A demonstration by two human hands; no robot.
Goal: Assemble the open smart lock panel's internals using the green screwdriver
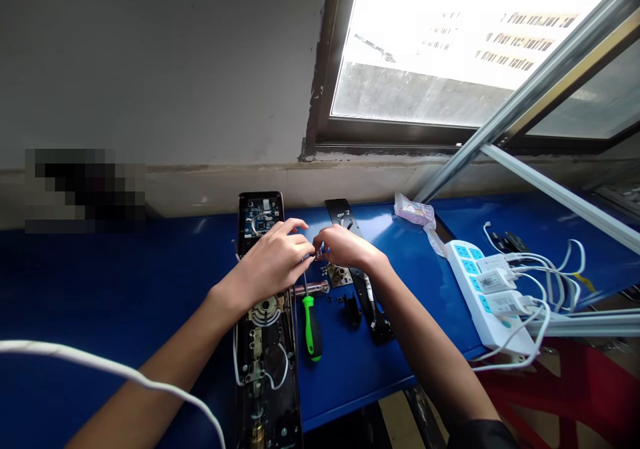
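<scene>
My left hand reaches over a long black opened housing, which has a blue circuit board at its far end and a lock-like mechanism with white wires further down. My right hand meets it just to the right. Both hands' fingertips are pinched together around a small reddish piece, too small to name and mostly covered by fingers. Below them lies a screwdriver with a green and black handle. Beside it are a shiny copper-coloured cylinder and a small tan circuit board.
A long black panel lies under my right hand, with a black bracket and loose screws near it. A white power strip with plugged-in chargers stands to the right, near a plastic bag. A white cable crosses the lower left.
</scene>
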